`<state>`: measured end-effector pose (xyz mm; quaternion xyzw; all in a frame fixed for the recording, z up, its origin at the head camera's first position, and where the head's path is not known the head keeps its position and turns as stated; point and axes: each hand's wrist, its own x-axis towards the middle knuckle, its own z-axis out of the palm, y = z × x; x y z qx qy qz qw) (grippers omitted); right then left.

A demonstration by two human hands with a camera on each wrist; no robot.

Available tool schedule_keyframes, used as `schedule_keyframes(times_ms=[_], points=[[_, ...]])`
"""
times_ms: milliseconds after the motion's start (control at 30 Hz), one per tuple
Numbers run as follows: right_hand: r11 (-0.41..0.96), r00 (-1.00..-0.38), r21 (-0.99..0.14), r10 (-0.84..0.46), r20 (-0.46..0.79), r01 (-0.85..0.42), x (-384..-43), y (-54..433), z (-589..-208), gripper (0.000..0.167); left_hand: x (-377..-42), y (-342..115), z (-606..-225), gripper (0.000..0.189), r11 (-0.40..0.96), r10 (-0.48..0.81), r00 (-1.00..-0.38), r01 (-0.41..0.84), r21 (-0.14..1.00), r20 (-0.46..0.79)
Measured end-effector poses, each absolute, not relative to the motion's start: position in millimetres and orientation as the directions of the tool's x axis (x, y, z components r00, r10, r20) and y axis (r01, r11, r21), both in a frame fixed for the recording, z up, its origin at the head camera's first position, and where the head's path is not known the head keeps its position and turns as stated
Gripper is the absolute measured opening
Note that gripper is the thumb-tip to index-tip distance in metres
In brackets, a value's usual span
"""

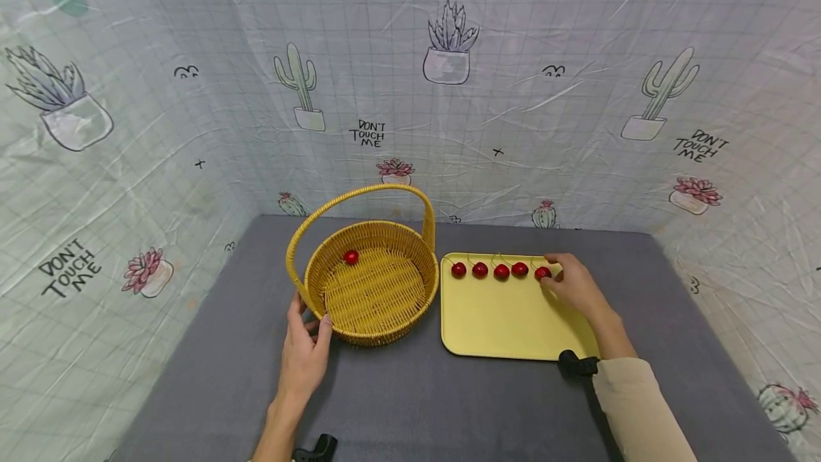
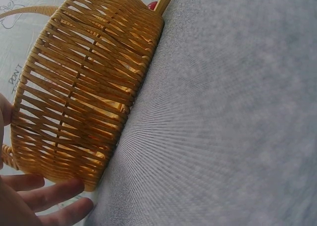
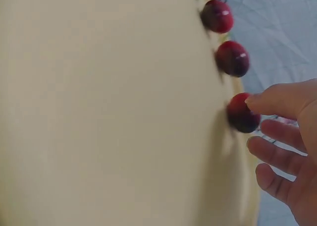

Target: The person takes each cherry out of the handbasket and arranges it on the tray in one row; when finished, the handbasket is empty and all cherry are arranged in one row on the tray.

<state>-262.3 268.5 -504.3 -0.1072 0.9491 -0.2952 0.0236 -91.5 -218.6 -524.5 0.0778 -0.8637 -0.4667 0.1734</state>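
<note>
A yellow wicker basket with a tall arched handle stands left of centre, one red cherry inside near its far left wall. My left hand holds the basket's near left side, thumb at the rim and fingers along the outer weave. To the right lies a yellow tray with several cherries in a row along its far edge. My right hand is at the row's right end, pinching the last cherry between thumb and a partly hidden finger; the cherry is still at the tray's edge.
A grey cloth covers the table. Behind and at both sides hangs a pale sheet printed with cacti and lettering. The basket's arched handle rises above its rim, and the tray sits close to the basket's right side.
</note>
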Motion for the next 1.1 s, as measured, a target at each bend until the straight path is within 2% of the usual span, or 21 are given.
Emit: schedule_keyframes(times_ms=[233, 500, 733, 1100], points=[[0.805, -0.967, -0.54, -0.246, 0.074, -0.246, -260, 259, -481, 0.057, -91, -219, -525, 0.073, 0.552, -0.3, -0.927, 0.023, 0.833, 0.224], [0.778, -0.941, -0.533, -0.303, 0.147, -0.334, -254, 226, -454, 0.055, -91, -220, -526, 0.072, 0.55, -0.299, -0.93, 0.016, 0.835, 0.215], [0.729, -0.904, -0.536, -0.366, 0.22, -0.426, -249, 186, -431, 0.052, -91, -220, -525, 0.073, 0.551, -0.3, -0.927, 0.024, 0.834, 0.225], [0.64, -0.822, -0.529, -0.515, 0.244, -0.558, -236, 118, -404, 0.044, -91, -219, -526, 0.073, 0.548, -0.298, -0.922, 0.047, 0.835, 0.247]])
